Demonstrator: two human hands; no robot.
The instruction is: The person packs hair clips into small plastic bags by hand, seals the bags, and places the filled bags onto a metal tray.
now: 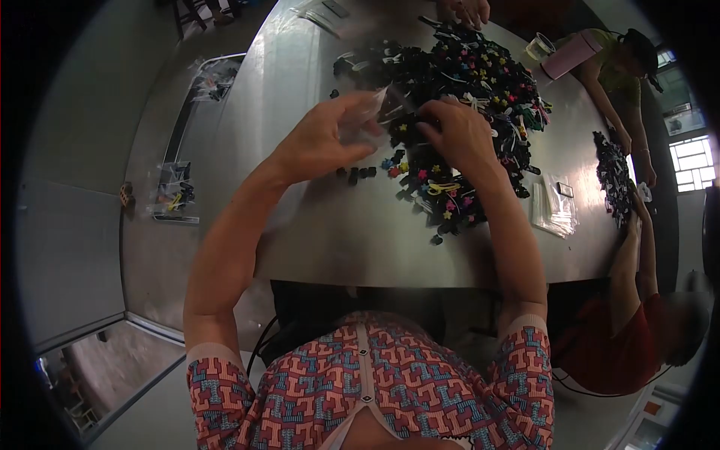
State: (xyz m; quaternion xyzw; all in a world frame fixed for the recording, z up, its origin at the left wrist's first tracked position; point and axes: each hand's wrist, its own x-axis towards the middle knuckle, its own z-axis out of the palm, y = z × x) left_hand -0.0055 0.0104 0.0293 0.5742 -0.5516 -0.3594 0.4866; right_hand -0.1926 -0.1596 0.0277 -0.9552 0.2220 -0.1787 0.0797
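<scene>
My left hand (330, 135) holds a small clear plastic bag (365, 116) between curved fingers, above the left edge of a pile. The pile (480, 71) is made of small black pieces, many with pink, yellow, red or blue flower shapes; they look like hair accessories, though single pieces are hard to make out. Over the middle of the pile is my right hand (459, 131), its fingers bent and drawn together near the bag's mouth. What its fingertips hold, if anything, is hidden. A few black pieces (364, 172) lie just below my left hand.
A stack of clear bags (553, 210) lies right of the pile on the metal table (360, 255). Across stand a pink bottle (571, 56) and a glass (538, 48). Co-workers' hands work at a second black pile (613, 180). Filled bags (176, 191) lie in a tray at left.
</scene>
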